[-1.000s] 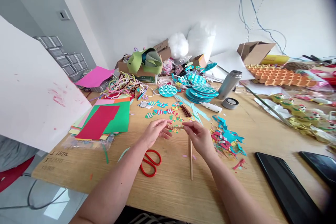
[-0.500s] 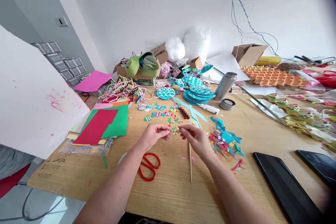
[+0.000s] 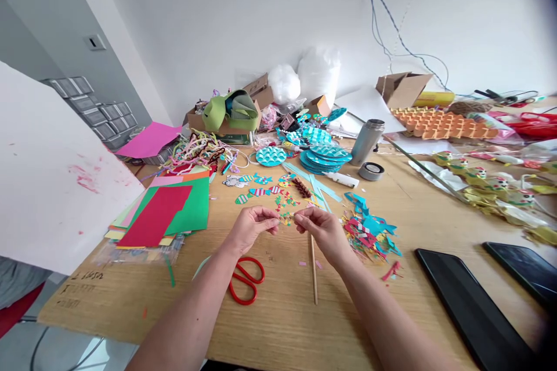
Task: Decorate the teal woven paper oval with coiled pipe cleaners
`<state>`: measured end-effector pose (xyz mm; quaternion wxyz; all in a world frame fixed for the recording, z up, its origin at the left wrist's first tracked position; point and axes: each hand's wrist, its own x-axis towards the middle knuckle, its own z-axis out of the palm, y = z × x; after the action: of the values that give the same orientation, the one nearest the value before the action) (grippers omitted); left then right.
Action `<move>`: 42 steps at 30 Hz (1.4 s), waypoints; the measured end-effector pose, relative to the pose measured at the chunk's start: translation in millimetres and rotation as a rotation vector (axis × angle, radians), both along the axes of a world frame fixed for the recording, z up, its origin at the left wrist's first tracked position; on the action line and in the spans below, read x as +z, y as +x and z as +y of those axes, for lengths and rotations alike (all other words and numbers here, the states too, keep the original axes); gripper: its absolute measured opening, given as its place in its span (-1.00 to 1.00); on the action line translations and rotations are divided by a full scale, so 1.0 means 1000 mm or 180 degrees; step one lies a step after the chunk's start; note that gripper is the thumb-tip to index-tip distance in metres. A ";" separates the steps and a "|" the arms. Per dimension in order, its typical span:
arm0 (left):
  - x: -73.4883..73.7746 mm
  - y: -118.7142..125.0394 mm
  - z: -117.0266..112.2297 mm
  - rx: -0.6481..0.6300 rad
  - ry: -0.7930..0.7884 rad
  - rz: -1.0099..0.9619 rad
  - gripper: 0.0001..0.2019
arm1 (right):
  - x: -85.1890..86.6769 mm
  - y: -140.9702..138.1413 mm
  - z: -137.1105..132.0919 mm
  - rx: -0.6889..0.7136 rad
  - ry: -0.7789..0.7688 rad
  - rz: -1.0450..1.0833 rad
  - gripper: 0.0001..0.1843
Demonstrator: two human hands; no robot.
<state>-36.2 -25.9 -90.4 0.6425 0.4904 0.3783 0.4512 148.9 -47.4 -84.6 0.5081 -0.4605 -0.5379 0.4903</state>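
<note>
My left hand (image 3: 252, 226) and my right hand (image 3: 319, 231) hover over the middle of the wooden table (image 3: 282, 307). Both pinch the ends of a small colourful paper cutout (image 3: 286, 219) stretched between their fingertips. A thin wooden stick (image 3: 313, 269) lies on the table under my right hand. Red-handled scissors (image 3: 244, 278) lie beside my left forearm. Small striped paper fish (image 3: 261, 190) lie just beyond my hands.
Stacked coloured paper sheets (image 3: 167, 214) lie at left beside a large white board (image 3: 47, 185). Teal paper scraps (image 3: 369, 232) lie at right. Teal discs (image 3: 326, 156), a metal flask (image 3: 365, 142), a tape roll (image 3: 371, 171) and boxes stand behind. Two dark tablets (image 3: 470, 301) lie near right.
My hands have come closer together and pinched shut on the small cutout. The camera view has tilted and shifted slightly, so the whole scene has slid left.
</note>
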 end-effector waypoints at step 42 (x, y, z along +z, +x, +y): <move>-0.002 0.004 -0.001 0.0138 -0.0423 -0.0513 -0.71 | -0.002 0.004 0.000 0.0031 -0.0260 0.0574 -0.46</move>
<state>-31.8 -27.2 -92.8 0.6920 0.4005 0.3650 0.4769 152.8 -47.8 -86.2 0.5329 -0.4322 -0.4718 0.5538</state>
